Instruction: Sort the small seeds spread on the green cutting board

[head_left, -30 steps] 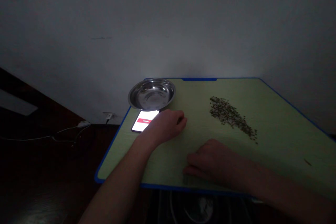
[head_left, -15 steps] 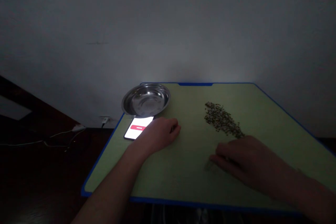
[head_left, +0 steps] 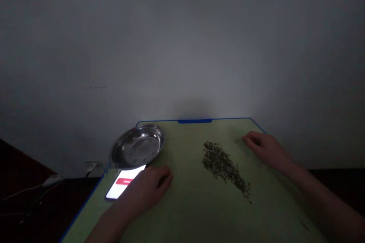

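Left of right fingers (head_left: 247, 141), dark grains (head_left: 223, 164)

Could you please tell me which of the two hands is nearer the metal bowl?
The left hand, beside the lit phone; the right hand is farther off, right of the scattered dark bits.

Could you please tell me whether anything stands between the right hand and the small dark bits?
Nothing visible but green tabletop lies between the right hand and the small dark bits; a blur at its fingertips is too faint to name.
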Demonstrator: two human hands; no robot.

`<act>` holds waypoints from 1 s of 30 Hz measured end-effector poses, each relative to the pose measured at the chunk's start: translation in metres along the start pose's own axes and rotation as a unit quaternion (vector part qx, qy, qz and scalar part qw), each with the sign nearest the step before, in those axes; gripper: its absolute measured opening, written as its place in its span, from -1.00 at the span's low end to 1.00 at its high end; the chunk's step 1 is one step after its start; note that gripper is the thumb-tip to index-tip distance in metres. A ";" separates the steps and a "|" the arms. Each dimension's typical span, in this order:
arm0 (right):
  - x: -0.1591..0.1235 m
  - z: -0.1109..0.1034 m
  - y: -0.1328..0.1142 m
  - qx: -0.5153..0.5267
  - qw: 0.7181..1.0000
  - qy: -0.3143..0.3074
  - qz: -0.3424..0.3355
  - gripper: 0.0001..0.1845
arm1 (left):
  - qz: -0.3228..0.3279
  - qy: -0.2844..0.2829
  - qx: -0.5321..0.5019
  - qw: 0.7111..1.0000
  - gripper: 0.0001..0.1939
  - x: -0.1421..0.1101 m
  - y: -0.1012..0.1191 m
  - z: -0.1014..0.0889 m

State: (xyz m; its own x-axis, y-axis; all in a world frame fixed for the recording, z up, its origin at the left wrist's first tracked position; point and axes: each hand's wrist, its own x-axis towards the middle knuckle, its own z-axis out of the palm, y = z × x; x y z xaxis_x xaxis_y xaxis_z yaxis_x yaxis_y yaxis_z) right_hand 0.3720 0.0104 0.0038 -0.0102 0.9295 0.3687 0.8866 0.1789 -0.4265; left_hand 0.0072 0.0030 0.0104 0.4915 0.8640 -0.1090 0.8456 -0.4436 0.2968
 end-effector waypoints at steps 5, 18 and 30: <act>-0.011 0.010 -0.001 0.008 0.997 -0.074 -0.034 -0.58 | -0.015 0.000 -0.003 1.000 -0.62 0.000 0.001 -0.002; -0.008 0.007 0.025 -0.036 0.993 -0.108 -0.028 -0.59 | -0.017 -0.034 -0.014 0.999 -0.61 0.009 -0.003 0.004; -0.056 -0.037 -0.026 -0.085 0.974 -0.191 -0.090 -0.71 | -0.015 -0.046 -0.019 0.999 -0.63 0.005 0.002 0.001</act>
State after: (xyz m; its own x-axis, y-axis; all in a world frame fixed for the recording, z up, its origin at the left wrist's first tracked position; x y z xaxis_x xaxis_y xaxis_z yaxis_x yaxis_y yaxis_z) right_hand 0.3668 -0.0586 0.0250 -0.3148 0.9460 0.0766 0.9181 0.3240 -0.2285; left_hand 0.0120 0.0063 0.0096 0.4843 0.8508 -0.2041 0.8527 -0.4068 0.3276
